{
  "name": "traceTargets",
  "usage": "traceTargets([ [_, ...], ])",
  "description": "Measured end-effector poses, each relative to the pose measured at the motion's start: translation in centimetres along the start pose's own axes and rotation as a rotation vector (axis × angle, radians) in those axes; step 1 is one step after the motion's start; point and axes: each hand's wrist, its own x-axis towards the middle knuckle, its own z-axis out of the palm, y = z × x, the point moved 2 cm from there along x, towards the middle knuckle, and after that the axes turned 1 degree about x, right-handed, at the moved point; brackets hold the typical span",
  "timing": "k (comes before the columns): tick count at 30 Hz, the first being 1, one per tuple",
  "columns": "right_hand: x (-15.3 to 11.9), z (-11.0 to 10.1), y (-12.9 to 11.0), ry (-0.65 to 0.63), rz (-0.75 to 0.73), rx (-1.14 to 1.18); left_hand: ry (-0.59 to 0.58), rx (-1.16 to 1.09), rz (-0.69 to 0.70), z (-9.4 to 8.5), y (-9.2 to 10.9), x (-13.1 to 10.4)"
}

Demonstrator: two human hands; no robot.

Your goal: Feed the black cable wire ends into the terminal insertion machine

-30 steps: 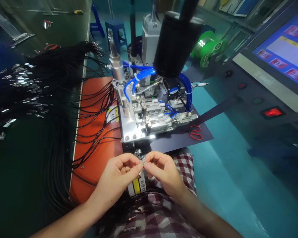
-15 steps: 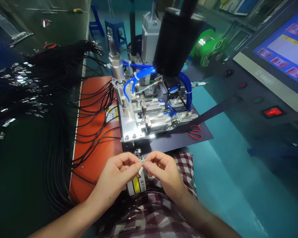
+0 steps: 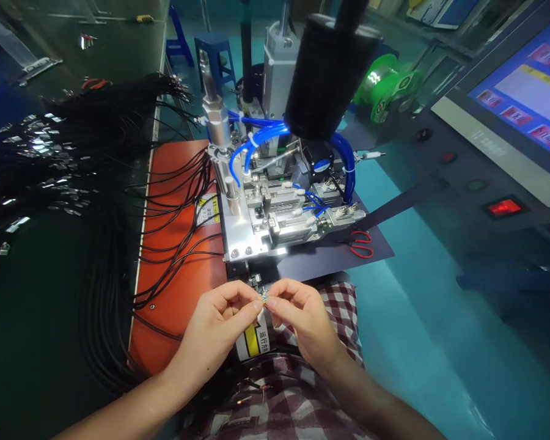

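Thin coloured wires [image 3: 264,299] show in the small gap between my two hands, mostly covered by the fingertips. My left hand [image 3: 220,321] pinches them between thumb and forefinger. From the other side my right hand [image 3: 305,318] pinches the same wires, its thumb nearly touching the left one. Just beyond the fingertips is a small metal fixture [image 3: 255,280] at the near edge of the machine. A white and yellow label [image 3: 253,341] lies below the hands. What the wires join to is hidden.
A metal machine [image 3: 284,214] with blue air tubes stands ahead on an orange and dark base. Black cables [image 3: 178,256] run off it leftward to a large cable bundle [image 3: 105,122]. Red-handled scissors [image 3: 361,244] lie at right, below a control screen [image 3: 527,91].
Both hands stay in nearly the same place. The fingertips have shifted slightly, and less of the coloured wires shows between them.
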Motion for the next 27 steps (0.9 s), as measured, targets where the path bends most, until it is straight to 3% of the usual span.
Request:
traceTargets([
  [9,-0.4,-0.1,-0.1,0.028,-0.035,-0.073,-0.028,-0.045,-0.067,-0.1,-0.5,0.2],
  [15,-0.3,-0.5,-0.3,-0.042,-0.061,-0.095,-0.056,-0.105,-0.134,0.0,-0.3,0.4],
  [20,-0.4,-0.1,-1.1,-0.003,-0.125,-0.262,-0.066,-0.118,-0.124,0.0,-0.1,0.5],
  [27,-0.3,0.2,-1.3,0.023,-0.126,-0.312,-0.048,-0.053,-0.05,-0.2,-0.3,0.2],
])
